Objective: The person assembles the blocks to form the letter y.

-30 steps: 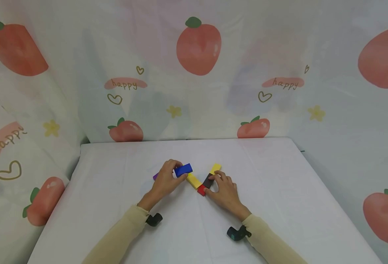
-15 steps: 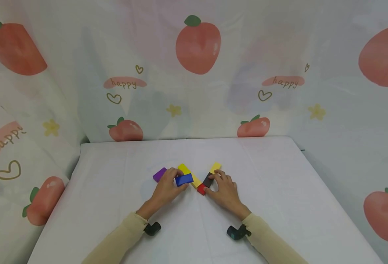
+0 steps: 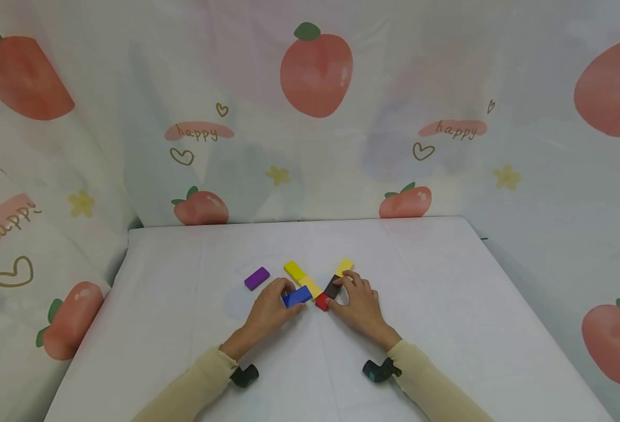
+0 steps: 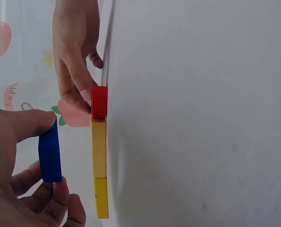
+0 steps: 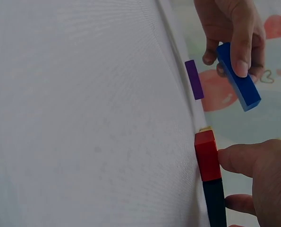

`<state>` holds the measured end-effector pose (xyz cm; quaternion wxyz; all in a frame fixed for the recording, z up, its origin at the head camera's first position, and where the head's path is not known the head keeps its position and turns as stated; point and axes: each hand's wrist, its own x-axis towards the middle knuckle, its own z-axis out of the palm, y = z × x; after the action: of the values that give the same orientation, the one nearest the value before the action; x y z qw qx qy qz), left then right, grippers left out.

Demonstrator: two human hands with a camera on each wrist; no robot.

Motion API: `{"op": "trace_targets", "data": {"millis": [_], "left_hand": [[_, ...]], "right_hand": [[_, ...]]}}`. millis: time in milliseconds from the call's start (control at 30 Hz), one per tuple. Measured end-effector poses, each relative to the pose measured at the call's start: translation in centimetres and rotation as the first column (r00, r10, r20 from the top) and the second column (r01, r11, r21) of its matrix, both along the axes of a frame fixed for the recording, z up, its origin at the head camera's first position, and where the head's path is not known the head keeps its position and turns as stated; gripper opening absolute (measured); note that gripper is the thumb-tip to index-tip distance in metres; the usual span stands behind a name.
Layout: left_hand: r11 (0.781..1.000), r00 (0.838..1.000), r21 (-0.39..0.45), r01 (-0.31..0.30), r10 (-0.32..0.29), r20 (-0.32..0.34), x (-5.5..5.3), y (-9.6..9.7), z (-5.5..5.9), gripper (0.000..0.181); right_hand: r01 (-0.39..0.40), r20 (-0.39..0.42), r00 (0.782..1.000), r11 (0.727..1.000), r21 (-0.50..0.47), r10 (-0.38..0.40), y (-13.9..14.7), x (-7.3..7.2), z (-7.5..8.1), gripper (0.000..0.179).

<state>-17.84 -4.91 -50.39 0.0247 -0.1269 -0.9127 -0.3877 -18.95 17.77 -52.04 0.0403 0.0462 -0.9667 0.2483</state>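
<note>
In the head view my left hand [image 3: 270,309] pinches a blue block [image 3: 296,296] between thumb and fingers, held up off the white table. My right hand [image 3: 359,305] rests beside a V-shaped row of blocks. Its thumb touches the red block [image 5: 208,156], and a finger touches the black block [image 5: 215,203], both from the same side. One arm of the V runs from the red block through a pale yellow block [image 4: 99,147] to a brighter yellow block [image 4: 102,197]. Past the black block, the other arm ends in another yellow block [image 3: 344,266], partly behind my right fingers.
A purple block [image 3: 257,278] lies alone on the white-covered table [image 3: 447,328], left of the row. Behind the table hangs a fruit-printed cloth [image 3: 315,146]. A small dark camera [image 3: 244,375] sits at the left wrist, another camera [image 3: 378,371] at the right.
My left hand has come nearer to me with the blue block, lowering it toward the red block's left side and uncovering the purple and bright yellow blocks. The right hand keeps its place.
</note>
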Motion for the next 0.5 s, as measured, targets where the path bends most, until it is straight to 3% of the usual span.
{"op": "trace_targets", "data": {"millis": [200,500], "left_hand": [[1.0,0.999,0.012,0.02,-0.02,0.05,0.46,0.34,0.05,0.036],[0.999,0.989,0.015,0.031,-0.033,0.142,0.39,1.0,-0.89,0.034]], "right_hand": [[0.0,-0.016,1.0,1.0,0.001,0.0,-0.04,0.05,-0.1,0.047],[-0.01,-0.016,1.0,1.0,-0.008,0.01,0.07,0.09,0.18,0.048]]}}
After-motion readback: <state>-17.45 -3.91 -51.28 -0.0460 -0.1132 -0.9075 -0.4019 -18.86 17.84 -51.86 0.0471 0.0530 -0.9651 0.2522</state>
